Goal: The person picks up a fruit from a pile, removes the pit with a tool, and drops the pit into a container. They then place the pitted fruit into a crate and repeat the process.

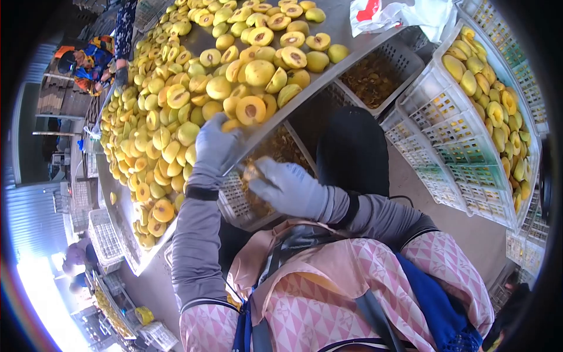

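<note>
- Halved yellow fruit (176, 97): heaped on the metal tabletop (337, 29), from the upper left to the centre of the frame; several cut faces show a brown middle.
- Left hand (218, 144): gloved in grey, at the tabletop edge, centre of the frame. Fingers bent against the near side of the heap; I cannot tell whether they are clamped on a fruit.
- Right hand (287, 185): gloved, just right of the left hand and apart from it. Thumb and forefinger lie close about a small blurred piece (252, 172); grip cannot be confirmed.
- Perforated crate (234, 202): below the hands, holding brownish matter.
- Second crate (406, 54): upper right, containing brown scraps (370, 82).
- White crate (434, 105): right side, filled with yellow fruit.
- Plastic bag (404, 16): top right, on the tabletop corner.
- Co-worker's dark patterned sleeve (124, 29): upper left, beside the heap.
</note>
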{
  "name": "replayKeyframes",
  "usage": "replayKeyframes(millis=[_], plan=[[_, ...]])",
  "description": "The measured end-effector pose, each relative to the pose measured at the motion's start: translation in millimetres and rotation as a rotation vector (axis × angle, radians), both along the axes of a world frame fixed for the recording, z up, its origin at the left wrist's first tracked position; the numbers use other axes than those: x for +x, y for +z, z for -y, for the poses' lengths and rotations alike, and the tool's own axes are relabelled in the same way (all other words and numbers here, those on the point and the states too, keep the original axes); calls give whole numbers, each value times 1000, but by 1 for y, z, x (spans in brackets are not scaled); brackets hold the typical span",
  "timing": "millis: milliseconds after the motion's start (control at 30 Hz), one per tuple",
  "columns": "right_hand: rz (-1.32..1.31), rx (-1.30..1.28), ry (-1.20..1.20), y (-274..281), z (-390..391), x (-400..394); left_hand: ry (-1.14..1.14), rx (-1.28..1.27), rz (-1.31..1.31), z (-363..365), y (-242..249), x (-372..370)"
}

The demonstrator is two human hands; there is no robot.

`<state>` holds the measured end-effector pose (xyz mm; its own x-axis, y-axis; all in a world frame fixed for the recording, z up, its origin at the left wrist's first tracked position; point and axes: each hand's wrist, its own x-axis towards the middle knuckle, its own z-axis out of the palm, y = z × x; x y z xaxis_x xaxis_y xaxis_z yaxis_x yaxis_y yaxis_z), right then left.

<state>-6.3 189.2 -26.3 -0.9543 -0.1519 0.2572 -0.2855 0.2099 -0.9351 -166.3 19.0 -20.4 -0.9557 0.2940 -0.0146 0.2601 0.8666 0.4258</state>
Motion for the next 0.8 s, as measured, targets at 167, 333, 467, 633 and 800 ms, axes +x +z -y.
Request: replayKeyframes(millis=[167, 333, 467, 633, 800], plan=[[-13, -213, -11, 5, 3, -5, 238, 926, 479, 25, 57, 78], [-61, -136, 50, 2, 17, 0, 200, 1103, 275, 31, 36, 141], [-139, -66, 52, 4, 23, 6, 109, 629, -108, 38, 28, 154], [-151, 36, 38, 2, 27, 6, 59, 663, -246, 36, 13, 158], [-170, 76, -9, -8, 34, 2, 138, 608, -245, 32, 4, 164]])
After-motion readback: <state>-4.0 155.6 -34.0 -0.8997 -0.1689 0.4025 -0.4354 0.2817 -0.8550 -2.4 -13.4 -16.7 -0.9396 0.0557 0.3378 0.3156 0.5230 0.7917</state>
